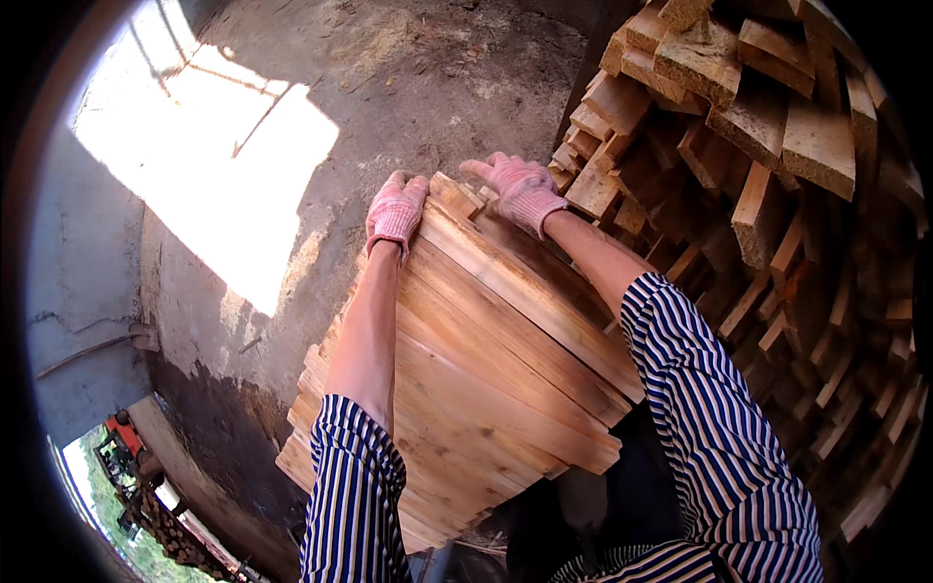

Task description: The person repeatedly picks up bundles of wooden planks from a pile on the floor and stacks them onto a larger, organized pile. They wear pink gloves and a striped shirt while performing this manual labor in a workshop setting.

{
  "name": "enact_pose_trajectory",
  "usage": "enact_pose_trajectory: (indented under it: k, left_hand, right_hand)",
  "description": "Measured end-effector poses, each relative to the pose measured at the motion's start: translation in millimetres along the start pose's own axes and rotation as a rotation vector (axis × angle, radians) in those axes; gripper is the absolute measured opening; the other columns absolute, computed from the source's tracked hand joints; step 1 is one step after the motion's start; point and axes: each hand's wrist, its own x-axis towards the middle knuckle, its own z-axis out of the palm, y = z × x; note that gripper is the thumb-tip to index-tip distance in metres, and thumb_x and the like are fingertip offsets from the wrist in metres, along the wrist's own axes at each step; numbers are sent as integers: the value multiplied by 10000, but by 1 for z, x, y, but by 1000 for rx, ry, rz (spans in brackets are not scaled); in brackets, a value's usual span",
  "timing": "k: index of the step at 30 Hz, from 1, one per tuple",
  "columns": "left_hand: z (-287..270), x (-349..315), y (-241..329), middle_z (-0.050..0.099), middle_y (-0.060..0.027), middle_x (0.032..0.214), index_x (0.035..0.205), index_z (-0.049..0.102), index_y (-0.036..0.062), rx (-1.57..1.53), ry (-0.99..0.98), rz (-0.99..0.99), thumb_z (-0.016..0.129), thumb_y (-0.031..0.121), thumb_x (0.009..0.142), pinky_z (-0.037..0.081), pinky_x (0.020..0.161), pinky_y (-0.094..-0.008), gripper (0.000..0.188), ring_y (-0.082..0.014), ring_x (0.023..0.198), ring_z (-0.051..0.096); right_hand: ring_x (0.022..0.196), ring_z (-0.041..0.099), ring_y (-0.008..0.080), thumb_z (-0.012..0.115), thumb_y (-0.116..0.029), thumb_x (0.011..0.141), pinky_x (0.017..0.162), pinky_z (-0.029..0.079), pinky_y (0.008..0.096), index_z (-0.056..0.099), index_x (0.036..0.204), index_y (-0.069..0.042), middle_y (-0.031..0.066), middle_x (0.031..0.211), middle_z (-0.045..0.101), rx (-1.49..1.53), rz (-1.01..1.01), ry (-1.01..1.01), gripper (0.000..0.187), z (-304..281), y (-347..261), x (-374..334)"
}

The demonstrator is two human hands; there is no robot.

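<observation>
A layered stack of pale sawn boards (466, 360) lies in front of me, its long pieces running from the far end toward my body. My left hand (397, 209), in a pink knit glove, is closed over the far end of a wooden board at the stack's upper left. My right hand (522, 189), gloved alike, is at the far right corner of the stack, its fingers stretched out to the left. Beneath it are short board ends (457, 197); whether it touches them I cannot tell. Striped sleeves cover my upper forearms.
A tall pile of sawn planks (719, 146) rises close on my right, with ends jutting out unevenly. Stained concrete floor (418, 87) lies beyond, with a bright sunlit patch (224, 165). A grey wall (83, 282) stands at left; a red machine (126, 437) and logs (165, 525) show outside.
</observation>
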Motion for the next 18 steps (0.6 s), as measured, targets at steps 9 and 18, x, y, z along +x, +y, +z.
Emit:
enact_pose_trajectory:
  k: [9,18]
  left_hand:
    - [-25,-80,-52,471,-223,1522,1537,398,92,-116,457,57,719,542,900,413,1135,-459,843,-399,1374,491]
    - [61,-236,-63,176,-312,1618,1615,44,31,-117,481,-513,940,372,667,332,1199,-488,1349,-463,1468,294]
  right_hand:
    - [1224,548,346,642,-387,927,1012,475,439,445,1473,-68,177,1375,532,314,-71,96,663,64,-95,-311]
    - [1031,610,318,605,-119,868,864,509,401,535,1329,-44,164,1139,627,271,159,20,473,99,-113,-323]
